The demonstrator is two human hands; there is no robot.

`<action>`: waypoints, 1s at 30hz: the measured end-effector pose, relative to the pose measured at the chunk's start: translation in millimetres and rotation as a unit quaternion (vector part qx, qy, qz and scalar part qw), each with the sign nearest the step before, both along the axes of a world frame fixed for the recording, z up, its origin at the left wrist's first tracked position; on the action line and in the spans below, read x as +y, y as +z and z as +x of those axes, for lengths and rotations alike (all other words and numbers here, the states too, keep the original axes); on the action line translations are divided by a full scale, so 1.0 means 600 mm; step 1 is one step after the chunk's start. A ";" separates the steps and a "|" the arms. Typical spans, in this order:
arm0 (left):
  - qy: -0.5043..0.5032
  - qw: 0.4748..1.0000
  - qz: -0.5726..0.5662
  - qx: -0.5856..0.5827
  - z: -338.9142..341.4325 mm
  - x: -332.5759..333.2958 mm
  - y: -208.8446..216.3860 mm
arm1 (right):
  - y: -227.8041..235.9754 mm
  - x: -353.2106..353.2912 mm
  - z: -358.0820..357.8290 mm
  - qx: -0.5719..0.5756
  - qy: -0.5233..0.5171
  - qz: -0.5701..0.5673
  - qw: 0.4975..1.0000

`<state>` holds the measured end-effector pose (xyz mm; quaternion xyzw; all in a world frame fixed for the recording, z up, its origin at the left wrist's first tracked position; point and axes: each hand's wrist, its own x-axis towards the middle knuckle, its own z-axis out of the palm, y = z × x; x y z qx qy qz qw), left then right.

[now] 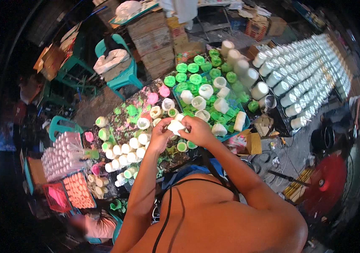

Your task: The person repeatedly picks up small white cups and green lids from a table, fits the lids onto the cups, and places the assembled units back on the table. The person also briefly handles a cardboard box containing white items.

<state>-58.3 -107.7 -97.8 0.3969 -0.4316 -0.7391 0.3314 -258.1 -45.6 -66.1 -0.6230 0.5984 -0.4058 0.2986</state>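
White and small, one pale piece [175, 127] is at the view's centre, pinched between the left hand [160, 135] at its eight o'clock and the right hand [198, 131] at its three, both nearly closed. Green rounded pieces [195, 79] cluster towards one o'clock.

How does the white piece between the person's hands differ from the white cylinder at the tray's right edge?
The left hand and right hand hold the white piece; no hand touches the white cylinder. The piece looks irregular, the cylinder elongated and rounded. Both are whitish.
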 end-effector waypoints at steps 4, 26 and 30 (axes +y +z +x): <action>-0.005 0.997 -0.037 -0.069 -0.044 -0.023 -0.040 | -0.046 0.004 -0.009 0.092 -0.084 -0.059 0.990; -0.227 0.929 -0.239 -0.170 -0.229 0.022 -0.046 | -0.122 0.098 -0.188 0.018 -0.315 -0.042 0.948; -0.191 0.924 -0.251 -0.217 -0.155 0.015 -0.020 | -0.162 0.136 -0.260 0.122 -0.302 0.006 0.945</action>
